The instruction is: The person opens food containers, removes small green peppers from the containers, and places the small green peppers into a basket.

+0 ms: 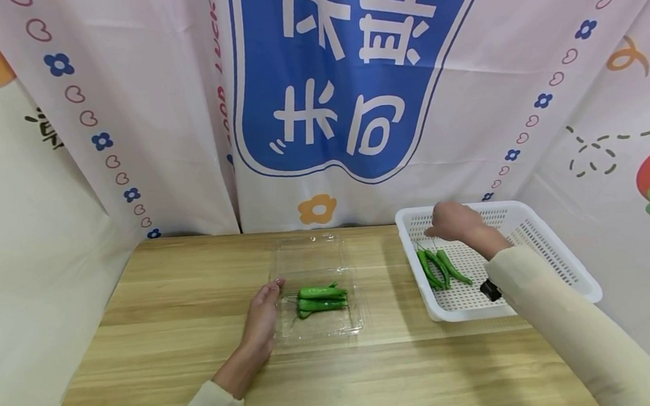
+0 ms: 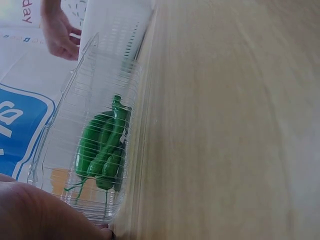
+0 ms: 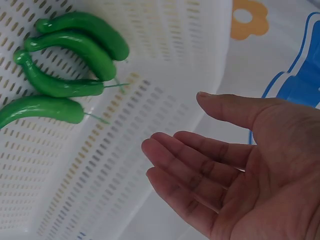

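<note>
A clear plastic box (image 1: pixel 318 327) with its lid folded back lies on the table, holding several green chili peppers (image 1: pixel 322 304). At the box's left side, my left hand (image 1: pixel 261 315) grips its edge; part of that grasp is hidden. In the left wrist view the left hand (image 2: pixel 40 215) is at the box's near end. Over the far left part of a white basket (image 1: pixel 537 242), my right hand (image 1: pixel 457 222) hovers with nothing in it. Its relaxed fingers (image 3: pixel 192 172) are apart from the several green chili peppers (image 3: pixel 60 82) on the basket floor.
The wooden table (image 1: pixel 182 293) ends at a printed cloth backdrop (image 1: pixel 192 143). The basket's raised wall (image 1: pixel 415 272) stands between its peppers and the plastic box. More cloth hangs at both sides.
</note>
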The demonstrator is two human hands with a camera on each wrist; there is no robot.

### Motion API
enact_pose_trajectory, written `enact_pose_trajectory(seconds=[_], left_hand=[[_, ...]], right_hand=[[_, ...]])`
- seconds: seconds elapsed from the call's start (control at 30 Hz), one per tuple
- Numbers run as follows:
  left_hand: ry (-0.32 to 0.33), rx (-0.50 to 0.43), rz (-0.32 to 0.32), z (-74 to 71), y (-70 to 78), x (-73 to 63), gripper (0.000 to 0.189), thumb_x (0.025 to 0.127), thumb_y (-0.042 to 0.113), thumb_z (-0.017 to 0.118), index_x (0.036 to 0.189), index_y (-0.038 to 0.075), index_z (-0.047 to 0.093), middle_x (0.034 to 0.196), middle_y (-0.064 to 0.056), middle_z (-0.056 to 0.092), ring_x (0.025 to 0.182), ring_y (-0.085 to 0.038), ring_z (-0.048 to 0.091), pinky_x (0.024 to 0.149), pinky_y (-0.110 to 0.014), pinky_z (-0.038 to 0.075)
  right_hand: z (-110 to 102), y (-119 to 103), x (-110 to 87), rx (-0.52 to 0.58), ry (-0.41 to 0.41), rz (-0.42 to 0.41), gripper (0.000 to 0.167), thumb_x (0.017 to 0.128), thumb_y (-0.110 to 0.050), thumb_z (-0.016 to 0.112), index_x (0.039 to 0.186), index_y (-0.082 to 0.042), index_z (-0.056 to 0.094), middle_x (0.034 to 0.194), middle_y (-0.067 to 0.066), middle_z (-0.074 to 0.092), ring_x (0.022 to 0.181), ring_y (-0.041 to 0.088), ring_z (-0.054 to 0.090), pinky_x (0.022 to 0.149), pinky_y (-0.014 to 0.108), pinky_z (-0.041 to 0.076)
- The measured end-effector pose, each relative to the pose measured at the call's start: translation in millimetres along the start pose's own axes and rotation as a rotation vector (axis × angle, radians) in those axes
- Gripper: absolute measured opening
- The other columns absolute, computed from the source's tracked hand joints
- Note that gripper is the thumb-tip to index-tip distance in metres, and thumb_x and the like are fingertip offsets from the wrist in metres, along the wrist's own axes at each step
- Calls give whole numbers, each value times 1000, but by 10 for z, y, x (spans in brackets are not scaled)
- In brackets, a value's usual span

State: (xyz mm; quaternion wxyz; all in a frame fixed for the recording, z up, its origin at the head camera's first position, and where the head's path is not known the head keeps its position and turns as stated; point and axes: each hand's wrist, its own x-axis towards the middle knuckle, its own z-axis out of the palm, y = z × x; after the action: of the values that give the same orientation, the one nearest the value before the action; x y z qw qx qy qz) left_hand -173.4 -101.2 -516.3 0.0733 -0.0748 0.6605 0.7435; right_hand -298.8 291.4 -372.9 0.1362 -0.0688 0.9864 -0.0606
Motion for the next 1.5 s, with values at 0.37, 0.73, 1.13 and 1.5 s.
enact_pose_trajectory(seconds=[0.37,0.73,1.13,1.5], left_hand=[[-6,3,-13,-13,-11,-3,51,118,21,26,160,-7,32,172,-24,25,162,-40,12,133,-56,8],[-23,0,-10,-11,25,-34,52,118,22,26,161,-7,31,173,-24,22,162,-40,10,133,-57,7],[-5,-2,-10,-6,-2,-14,51,118,21,26,160,-8,33,172,-23,25,162,-40,13,133,-56,9],[-1,-5,0,-4,4,-9,52,118,22,27,159,-8,33,171,-25,25,161,-41,14,133,-57,9]], right_hand=[[-109,-450,-171,-71,124,-77,25,96,-28,75,96,-3,77,89,11,75,75,25,64,63,42,57],[-27,-862,-302,-102,192,-194,23,96,-28,77,87,-7,74,81,5,72,68,20,64,58,37,55],[89,-1214,-424,-111,207,-304,44,93,-29,81,65,-19,48,63,-7,46,54,14,43,46,30,35],[248,-1469,-517,-131,217,-436,26,90,-26,84,109,-9,79,104,7,80,87,27,76,69,45,64]])
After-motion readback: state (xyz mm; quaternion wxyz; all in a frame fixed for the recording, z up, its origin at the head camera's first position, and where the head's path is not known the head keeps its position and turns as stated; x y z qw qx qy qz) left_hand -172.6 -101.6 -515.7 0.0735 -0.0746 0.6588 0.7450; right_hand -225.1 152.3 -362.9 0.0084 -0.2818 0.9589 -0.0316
